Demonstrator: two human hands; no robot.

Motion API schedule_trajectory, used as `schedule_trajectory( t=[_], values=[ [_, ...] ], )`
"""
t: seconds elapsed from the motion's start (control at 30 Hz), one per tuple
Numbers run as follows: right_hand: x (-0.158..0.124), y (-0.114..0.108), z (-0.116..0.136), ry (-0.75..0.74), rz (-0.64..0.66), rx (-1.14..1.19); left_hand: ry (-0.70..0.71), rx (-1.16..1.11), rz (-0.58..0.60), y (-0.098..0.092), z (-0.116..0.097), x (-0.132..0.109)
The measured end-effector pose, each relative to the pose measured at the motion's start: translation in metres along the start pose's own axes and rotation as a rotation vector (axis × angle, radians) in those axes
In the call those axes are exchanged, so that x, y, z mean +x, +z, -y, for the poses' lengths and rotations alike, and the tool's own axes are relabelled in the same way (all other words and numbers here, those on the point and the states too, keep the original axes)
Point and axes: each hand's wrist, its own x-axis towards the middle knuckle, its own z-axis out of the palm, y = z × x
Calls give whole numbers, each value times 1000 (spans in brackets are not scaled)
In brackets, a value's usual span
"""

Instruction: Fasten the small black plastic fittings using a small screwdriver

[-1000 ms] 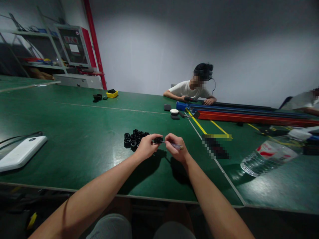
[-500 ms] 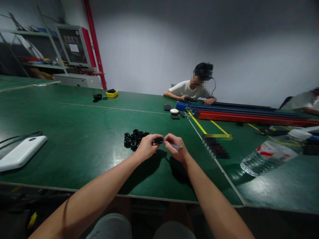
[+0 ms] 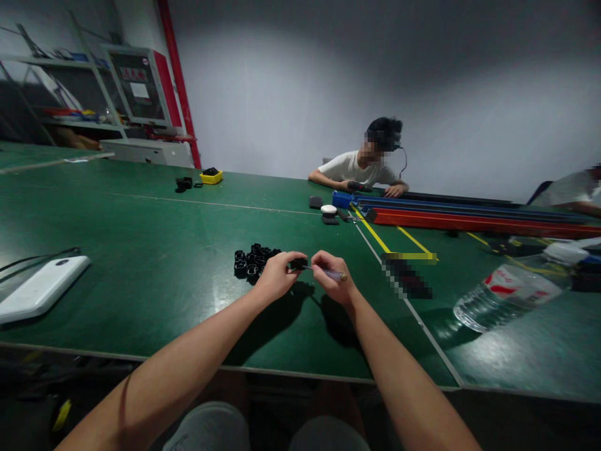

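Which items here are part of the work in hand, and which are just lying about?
In use: left hand gripping a small black part; right hand holding a small screwdriver; pile of black parts.

Lying about: white device, water bottle, yellow bin.

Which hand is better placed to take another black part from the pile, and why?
Probably the left hand. It lies right beside the pile of black parts and pinches only a small black part. The right hand is on the far side and holds a thin screwdriver pointed into that part.
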Motion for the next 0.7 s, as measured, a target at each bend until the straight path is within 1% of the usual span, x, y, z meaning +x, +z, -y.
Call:
schedule_trajectory(
  t=[0.53,0.6,0.7],
  values=[
    [1,0,6,14,-19,22,45,35,14,-4,-2,0],
    [1,-1,6,25,-28,53,72,56,14,-6,-4,0],
    [0,-1,3,50,-52,155,110,131,-19,-12,-5,0]
  ],
)
